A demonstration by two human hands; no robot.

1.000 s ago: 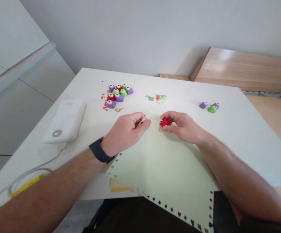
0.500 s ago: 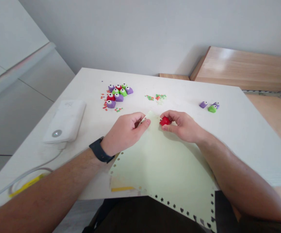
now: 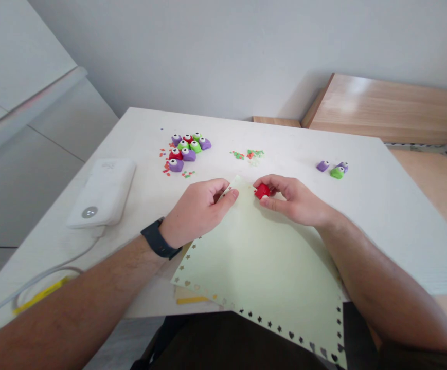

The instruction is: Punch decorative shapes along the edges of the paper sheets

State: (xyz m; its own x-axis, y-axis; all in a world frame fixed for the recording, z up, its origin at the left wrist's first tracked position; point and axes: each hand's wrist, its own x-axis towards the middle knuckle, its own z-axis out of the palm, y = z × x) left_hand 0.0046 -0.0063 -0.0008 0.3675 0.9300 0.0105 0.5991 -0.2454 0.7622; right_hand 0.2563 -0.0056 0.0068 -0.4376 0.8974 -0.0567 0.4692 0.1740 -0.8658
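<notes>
A pale green sheet of paper (image 3: 262, 262) lies slanted over the table's front edge, with star and heart holes punched along its borders. My left hand (image 3: 203, 208) pinches the sheet near its far corner, thumb on top. Between the thumb and fingers of my right hand (image 3: 292, 200) is a red craft punch (image 3: 262, 191), set at the paper's far right edge. Whether its jaws are pressed down cannot be seen. A dark watch (image 3: 160, 239) circles my left wrist.
Purple, green and red punches (image 3: 188, 149) cluster at the back left, and several more (image 3: 337, 172) at the right. Small paper cutouts (image 3: 254, 154) are scattered between. A white power bank (image 3: 103, 192) with a cable (image 3: 69, 264) occupies the table's left side (image 3: 146, 190).
The sheet's near left corner has shifted slightly left, showing more punched holes along its near edge. Both hands keep nearly the same position and hold.
</notes>
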